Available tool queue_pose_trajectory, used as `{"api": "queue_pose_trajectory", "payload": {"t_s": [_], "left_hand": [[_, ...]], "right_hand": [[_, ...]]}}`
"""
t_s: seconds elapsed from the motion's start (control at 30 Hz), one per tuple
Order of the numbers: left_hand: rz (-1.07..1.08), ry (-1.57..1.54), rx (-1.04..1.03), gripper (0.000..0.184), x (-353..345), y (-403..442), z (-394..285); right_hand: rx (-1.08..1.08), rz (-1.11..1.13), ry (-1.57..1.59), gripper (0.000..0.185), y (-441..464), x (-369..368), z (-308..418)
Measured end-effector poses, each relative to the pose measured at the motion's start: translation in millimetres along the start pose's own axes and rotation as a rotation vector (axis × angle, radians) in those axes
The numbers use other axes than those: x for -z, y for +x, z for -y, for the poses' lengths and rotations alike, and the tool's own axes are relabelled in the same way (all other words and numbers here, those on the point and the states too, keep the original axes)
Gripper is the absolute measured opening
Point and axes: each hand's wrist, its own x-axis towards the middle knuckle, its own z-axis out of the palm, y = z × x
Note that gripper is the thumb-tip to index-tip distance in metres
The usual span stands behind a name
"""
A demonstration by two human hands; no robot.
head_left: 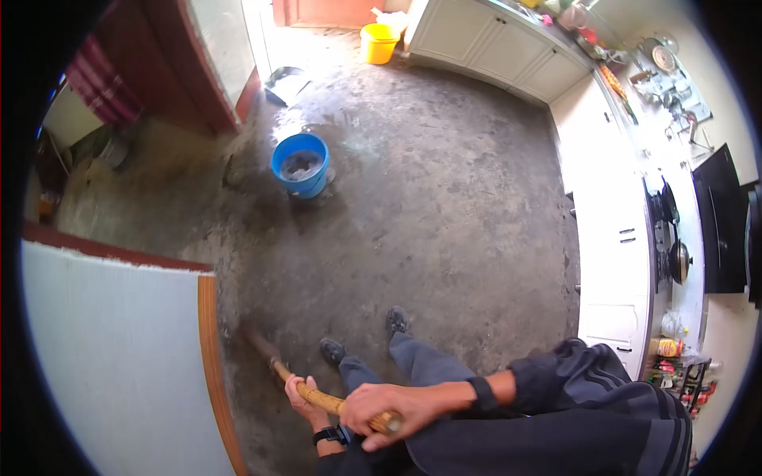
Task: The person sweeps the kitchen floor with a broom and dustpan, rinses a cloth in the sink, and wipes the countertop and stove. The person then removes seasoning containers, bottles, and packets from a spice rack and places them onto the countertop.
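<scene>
Both hands grip a long bamboo handle (pixel 325 399) that slants down to the floor at the lower left. My right hand (pixel 379 408) is wrapped around its near end, with the butt showing past the fingers. Further down the shaft, my left hand (pixel 305 399) is closed on it too. The handle's far end is a brownish blur beside the wall edge, so the kind of tool cannot be made out. A blue bucket (pixel 308 184) with murky liquid stands ahead on the damp concrete floor (pixel 452 214).
White cabinets (pixel 611 254) with a stove and cookware run along the right. More cabinets (pixel 476 40) line the back. A yellow bucket (pixel 379 44) and a dustpan (pixel 286 85) sit near the bright doorway. A pale wall (pixel 111 341) with a wooden edge stands close on the left.
</scene>
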Motion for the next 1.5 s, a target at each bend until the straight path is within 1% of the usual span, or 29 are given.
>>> {"api": "queue_pose_trajectory", "payload": {"t_s": [0.03, 0.07, 0.1, 0.13, 0.17, 0.2, 0.23, 0.27, 0.3, 0.33, 0.4, 0.43, 0.47, 0.53, 0.6, 0.63, 0.7, 0.73, 0.8, 0.87, 0.97, 1.03, 1.1, 1.17, 1.2, 1.27, 1.33, 1.43, 1.5], "left_hand": [[-0.012, 0.065, 0.047, 0.02, 16.7, 3.5, 32.5], [-0.03, 0.129, 0.094, 0.02, 23.3, 13.8, 51.9], [-0.045, -0.099, 0.101, 0.02, -128.2, -9.4, 15.4], [-0.09, -0.194, 0.084, 0.02, -156.4, -0.9, 9.7], [-0.124, -0.251, 0.074, 0.02, -154.1, -3.2, 9.8], [-0.112, -0.234, 0.145, 0.019, -149.6, -5.1, -12.9], [-0.077, -0.218, 0.152, 0.019, -156.2, -2.5, -48.2], [-0.101, -0.135, 0.083, 0.019, -174.3, 1.2, -64.3], [-0.098, -0.187, 0.121, 0.019, -191.1, 7.9, -84.6], [-0.079, -0.257, 0.087, 0.019, -205.0, 13.1, -100.2], [0.013, -0.268, 0.097, 0.019, -224.9, 25.2, -137.5], [0.031, -0.258, -0.023, 0.02, -230.5, 30.4, -162.9], [0.097, -0.198, -0.153, 0.02, -230.4, 37.5, -185.5], [0.241, -0.205, -0.138, 0.02, -230.2, 47.7, -221.5], [0.235, -0.156, -0.172, 0.02, -220.8, 57.0, -241.5], [0.236, -0.139, -0.194, 0.02, -217.7, 59.6, -240.9], [0.215, -0.105, -0.248, 0.02, -221.1, 77.5, -217.8], [0.179, -0.066, -0.296, 0.019, -223.4, 89.0, -205.2], [0.17, -0.02, -0.312, 0.018, -245.2, 113.1, -166.3], [0.184, 0.013, -0.3, 0.018, -266.8, 127.4, -152.5], [0.284, -0.047, -0.305, 0.019, -280.6, 117.5, -186.1], [0.369, -0.096, -0.24, 0.02, -279.2, 96.5, -204.9], [0.491, -0.125, -0.333, 0.02, -271.6, 86.2, -219.9], [0.58, -0.084, -0.342, 0.021, -265.0, 82.5, -236.6], [0.586, -0.076, -0.333, 0.021, -263.3, 81.2, -250.6], [0.622, -0.084, -0.359, 0.022, -266.5, 85.6, -285.5], [0.676, -0.059, -0.392, 0.022, -282.3, 95.3, -303.7], [0.753, -0.06, -0.463, 0.021, -322.8, 114.5, -324.3], [0.744, -0.128, -0.584, 0.021, -359.5, 127.4, -316.7]], "right_hand": [[-0.028, -0.008, 0.079, 0.025, 11.4, -6.9, -21.4], [0.0, -0.039, 0.09, 0.028, 25.2, -12.1, -33.3], [-0.086, -0.057, -0.023, 0.029, -41.0, 68.5, -18.1], [-0.081, -0.064, -0.033, 0.029, -41.4, 89.0, -12.8], [-0.069, -0.078, -0.003, 0.03, -40.4, 94.9, -6.9], [-0.07, -0.096, -0.039, 0.03, -44.8, 99.9, 4.1], [-0.075, -0.12, -0.103, 0.03, -54.7, 110.2, 23.4], [-0.071, -0.151, -0.161, 0.03, -61.2, 120.6, 37.7], [-0.065, -0.191, -0.214, 0.031, -66.7, 128.0, 50.3], [-0.042, -0.205, -0.22, 0.03, -70.4, 135.0, 64.4], [-0.01, -0.244, -0.22, 0.03, -76.9, 148.8, 92.4], [-0.002, -0.247, -0.249, 0.03, -84.3, 152.1, 103.8], [0.009, -0.243, -0.28, 0.03, -91.0, 157.5, 114.0], [0.052, -0.231, -0.333, 0.031, -96.6, 165.7, 129.6], [0.102, -0.231, -0.343, 0.032, -106.8, 164.8, 132.7], [0.078, -0.258, -0.306, 0.032, -113.5, 160.5, 127.9], [0.06, -0.289, -0.273, 0.032, -118.9, 165.8, 115.0], [0.031, -0.344, -0.259, 0.03, -120.6, 166.8, 99.6], [-0.011, -0.411, -0.23, 0.03, -125.5, 179.5, 52.6], [-0.023, -0.496, -0.204, 0.028, -123.5, 190.3, 30.4], [-0.083, -0.601, -0.269, 0.027, -133.8, 198.0, 52.8], [-0.083, -0.576, -0.31, 0.026, -139.5, 189.0, 80.4], [-0.098, -0.603, -0.332, 0.027, -143.1, 175.2, 108.2], [-0.097, -0.636, -0.335, 0.027, -140.2, 166.4, 135.4], [-0.076, -0.664, -0.359, 0.027, -142.8, 162.3, 141.5], [-0.031, -0.776, -0.401, 0.026, -154.3, 158.0, 144.9], [0.01, -0.879, -0.421, 0.025, -168.4, 152.3, 141.1], [-0.048, -1.083, -0.507, 0.024, -170.3, 146.3, 129.5], [-0.103, -1.143, -0.556, 0.025, -164.7, 148.4, 103.4]]}}
